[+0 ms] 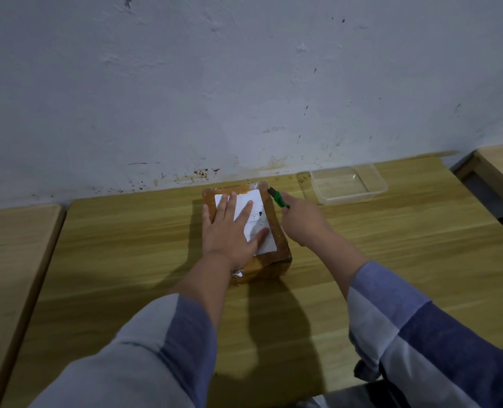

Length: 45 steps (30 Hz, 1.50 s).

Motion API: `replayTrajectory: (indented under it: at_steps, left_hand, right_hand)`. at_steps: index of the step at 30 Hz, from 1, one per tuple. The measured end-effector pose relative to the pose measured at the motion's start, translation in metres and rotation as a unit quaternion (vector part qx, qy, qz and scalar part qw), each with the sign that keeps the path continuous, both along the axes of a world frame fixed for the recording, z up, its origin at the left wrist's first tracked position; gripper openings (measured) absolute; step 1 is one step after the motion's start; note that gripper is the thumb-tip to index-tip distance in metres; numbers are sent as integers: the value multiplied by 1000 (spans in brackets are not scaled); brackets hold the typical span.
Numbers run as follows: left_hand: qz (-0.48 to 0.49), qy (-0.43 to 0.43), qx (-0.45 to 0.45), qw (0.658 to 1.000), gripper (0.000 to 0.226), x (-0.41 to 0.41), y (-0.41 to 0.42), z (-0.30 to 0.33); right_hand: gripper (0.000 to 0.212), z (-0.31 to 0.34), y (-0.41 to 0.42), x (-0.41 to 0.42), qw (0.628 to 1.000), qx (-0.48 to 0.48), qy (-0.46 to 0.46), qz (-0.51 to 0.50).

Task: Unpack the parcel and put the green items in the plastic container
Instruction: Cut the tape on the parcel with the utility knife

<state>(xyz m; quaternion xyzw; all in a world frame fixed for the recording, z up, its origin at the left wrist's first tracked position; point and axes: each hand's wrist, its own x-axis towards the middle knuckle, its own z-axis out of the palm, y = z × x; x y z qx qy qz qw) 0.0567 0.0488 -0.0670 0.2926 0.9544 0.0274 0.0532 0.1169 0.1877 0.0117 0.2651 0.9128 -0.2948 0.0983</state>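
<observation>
— Under the left hand (229,231), what have we got?

— From the head view, the parcel (246,228), a brown taped box with a white shipping label (251,216) on top. The fingers (246,212) are spread flat and wide across the label, pressing down rather than gripping anything.

— And the right hand (302,219)?

— Closed in a fist around a green utility knife (278,198). Its dark tip points past the knuckles to the parcel's far right corner and looks to be touching the tape there, though I can't tell if the blade has bitten in.

— Is the parcel open at all?

— Not that I can see. The tape seems intact along the edges that show, and no flap is lifted, so no contents are in sight.

— Where does the stuff go?

— Beyond the right hand's knuckles and off to its outer side, near the wall (244,83), sits the clear plastic container (349,184). It is apart from the parcel and holds nothing.

— So progress?

— Very early, I'd judge. Cutting is just at hand; opening the box, sorting out the green items and moving them across the wooden table (126,260) all remain.
</observation>
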Motion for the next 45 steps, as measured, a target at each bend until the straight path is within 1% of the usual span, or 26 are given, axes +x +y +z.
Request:
replayTrajectory:
  at_steps: [4,10,14,16,21,25,28,31,33,38,45]
  left_hand:
    - [1,-1,4,1000,77,-1,-1,0]
    - [1,-1,7,1000,75,0,-1,1]
    - [1,-5,3,1000,76,0,-1,1]
    - [0,-8,1,1000,76,0,0,3]
    - [0,-11,-5,1000,77,2,1,6]
    - [3,-28,-6,1000,76,-2,7,15]
    - [-45,-8,-16,999,73,-8,17,22]
    - [-86,-19,-42,995,69,-13,24,21]
    - [-85,-32,-45,995,69,-15,24,15]
    - [-80,-32,-48,995,66,-15,25,9]
    - [-64,-33,-47,996,64,-11,27,8]
  right_hand:
    - [53,1,-2,-4,1000,-7,1,-2]
    - [49,-10,-1,2,996,-43,56,-53]
    - [48,-10,-1,1,995,-51,63,-61]
    - [48,-8,-2,2,996,-46,59,-55]
    - [53,-6,-4,-2,999,4,24,-23]
    - [55,-6,-7,-6,1000,10,19,-7]
    - [53,-6,-6,-5,1000,-1,29,-10]
    - [53,-4,-1,-3,999,-20,28,-16]
    - [51,-3,2,-2,999,-16,30,-7]
    - [50,-7,3,-7,1000,19,24,1]
    - [52,-12,1,-5,999,27,15,17]
